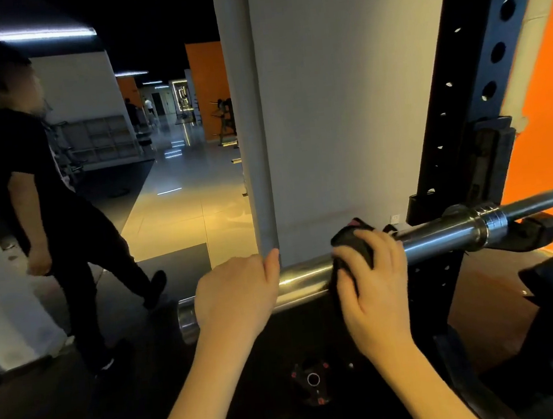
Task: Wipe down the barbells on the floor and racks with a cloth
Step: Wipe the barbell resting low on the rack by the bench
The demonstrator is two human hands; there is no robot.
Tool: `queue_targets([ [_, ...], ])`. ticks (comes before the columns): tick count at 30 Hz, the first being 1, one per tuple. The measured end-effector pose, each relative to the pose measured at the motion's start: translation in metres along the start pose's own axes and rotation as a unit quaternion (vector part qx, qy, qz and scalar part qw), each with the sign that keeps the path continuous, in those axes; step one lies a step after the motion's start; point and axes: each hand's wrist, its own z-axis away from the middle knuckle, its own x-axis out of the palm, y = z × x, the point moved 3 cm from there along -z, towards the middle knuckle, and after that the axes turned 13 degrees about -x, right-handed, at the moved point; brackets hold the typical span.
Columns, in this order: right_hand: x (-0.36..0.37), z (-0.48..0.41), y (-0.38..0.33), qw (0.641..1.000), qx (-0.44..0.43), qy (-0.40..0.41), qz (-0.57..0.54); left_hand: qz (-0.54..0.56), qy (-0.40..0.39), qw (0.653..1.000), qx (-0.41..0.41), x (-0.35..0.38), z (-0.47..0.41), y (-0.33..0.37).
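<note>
- One barbell (pixel 441 231) shows, lying across the near middle of the view and rising toward the right; its chrome sleeve points left and its thinner shaft runs off the right edge.
- It rests on one hook (pixel 523 231) of the rack (pixel 478 62), a dark upright with a row of round holes at the right.
- Two hands are on the bar.
- The left hand (pixel 236 295) is curled over the sleeve near its left end, grasping it, the thumb raised against the pillar edge.
- The right hand (pixel 374 281) is closed over one dark cloth (pixel 353 240), pressing it around the sleeve just left of the collar.
- Most of the cloth is hidden under the fingers; only a dark bunch with a pinkish edge shows above them.
- One grey pillar (pixel 325 101) stands behind the bar.
- One person (pixel 44 186) in black stands at the left on the floor (pixel 180 216); two more small figures show far down the hall, too small to make out.
- One dark plate (pixel 313 381) with a ringed centre hole lies low between the forearms, dim and hard to read.
- A dark padded shape at the lower right is cut by the frame; whether it is a bench cannot be told.
</note>
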Motion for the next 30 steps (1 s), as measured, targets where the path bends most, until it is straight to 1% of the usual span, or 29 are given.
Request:
queue_targets([
  [2, -0.004, 0.003, 0.003, 0.998, -0.060, -0.022, -0.017, 0.001, 0.003, 1.000, 0.000, 0.001, -0.001, -0.002],
  [3, -0.009, -0.001, 0.017, 0.997, -0.064, -0.020, -0.025, 0.001, 0.005, 1.000, 0.004, 0.001, -0.001, -0.002],
  [4, -0.014, -0.007, 0.034, 0.999, -0.043, -0.010, -0.025, -0.001, 0.003, 1.000, 0.008, 0.000, 0.000, -0.002],
  [6, -0.024, -0.023, 0.069, 0.999, 0.032, 0.038, 0.002, -0.011, 0.002, 1.000, 0.015, -0.001, 0.001, -0.001],
  [7, -0.025, -0.026, 0.077, 0.996, 0.067, 0.064, 0.014, -0.019, 0.003, 1.000, 0.018, 0.000, 0.001, -0.001],
  [9, -0.019, -0.020, 0.068, 0.992, 0.094, 0.086, 0.011, -0.028, 0.004, 0.999, 0.022, 0.001, 0.001, -0.002],
  [10, -0.015, -0.016, 0.056, 0.993, 0.084, 0.076, -0.009, -0.028, 0.006, 0.999, 0.024, 0.001, 0.001, -0.002],
  [12, -0.016, -0.010, 0.044, 0.999, 0.013, 0.030, -0.032, -0.018, 0.012, 0.999, 0.034, 0.000, 0.002, -0.001],
  [13, -0.020, -0.012, 0.052, 1.000, -0.020, 0.010, -0.017, -0.007, 0.010, 0.999, 0.037, 0.000, 0.003, -0.001],
  [14, -0.025, -0.017, 0.068, 1.000, -0.027, -0.002, 0.003, 0.009, 0.010, 0.999, 0.042, -0.001, 0.004, -0.001],
  [15, -0.031, -0.024, 0.088, 1.000, -0.002, -0.002, 0.023, 0.028, 0.008, 0.998, 0.049, -0.002, 0.004, -0.002],
  [17, -0.040, -0.032, 0.121, 0.996, 0.079, 0.023, 0.046, 0.059, 0.009, 0.995, 0.080, -0.005, 0.005, 0.000],
  [19, -0.036, -0.030, 0.114, 0.993, 0.103, 0.045, 0.046, 0.072, 0.015, 0.989, 0.128, -0.005, 0.008, 0.009],
  [20, -0.030, -0.025, 0.102, 0.995, 0.084, 0.039, 0.030, 0.074, 0.014, 0.987, 0.145, -0.003, 0.010, 0.015],
  [22, -0.026, -0.012, 0.083, 1.000, -0.002, 0.007, -0.003, 0.062, 0.017, 0.985, 0.158, 0.001, 0.013, 0.027],
  [23, -0.030, -0.010, 0.086, 0.999, -0.041, -0.014, -0.003, 0.055, 0.026, 0.986, 0.157, 0.003, 0.014, 0.031],
  [24, -0.034, -0.013, 0.099, 0.998, -0.061, -0.027, 0.010, 0.054, 0.039, 0.986, 0.151, 0.005, 0.015, 0.032],
  [25, -0.039, -0.019, 0.115, 0.997, -0.056, -0.032, 0.032, 0.056, 0.054, 0.986, 0.146, 0.007, 0.015, 0.031],
  [27, -0.045, -0.030, 0.142, 0.997, 0.000, -0.015, 0.070, 0.065, 0.066, 0.985, 0.149, 0.010, 0.014, 0.029],
  [28, -0.043, -0.032, 0.143, 0.997, 0.028, 0.010, 0.073, 0.066, 0.069, 0.984, 0.148, 0.009, 0.014, 0.028],
  [30, -0.031, -0.026, 0.116, 0.995, 0.070, 0.060, 0.047, 0.064, 0.072, 0.984, 0.148, 0.008, 0.015, 0.028],
])
